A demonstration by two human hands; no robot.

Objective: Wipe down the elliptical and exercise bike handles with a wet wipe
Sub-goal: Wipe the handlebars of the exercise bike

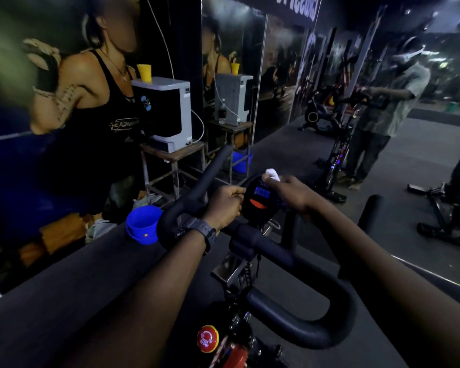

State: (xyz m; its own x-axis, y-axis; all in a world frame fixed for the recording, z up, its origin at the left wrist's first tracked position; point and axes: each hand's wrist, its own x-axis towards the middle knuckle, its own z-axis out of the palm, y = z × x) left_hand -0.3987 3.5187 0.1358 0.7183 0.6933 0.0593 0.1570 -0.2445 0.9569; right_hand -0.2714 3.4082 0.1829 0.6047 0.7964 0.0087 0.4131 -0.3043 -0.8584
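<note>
While the right hand pinches the small crumpled white wet wipe against the top edge of the oval black bike console with its blue-lit display, the left hand has its grip curled at the console's left edge, apparently steadying it. Soft, limp and light, the wipe will likely bunch and slip unless pinched firmly with a pad of it left free. The curved black padded handlebar looks stiff and grippy; wrapping the wipe round it should suit
</note>
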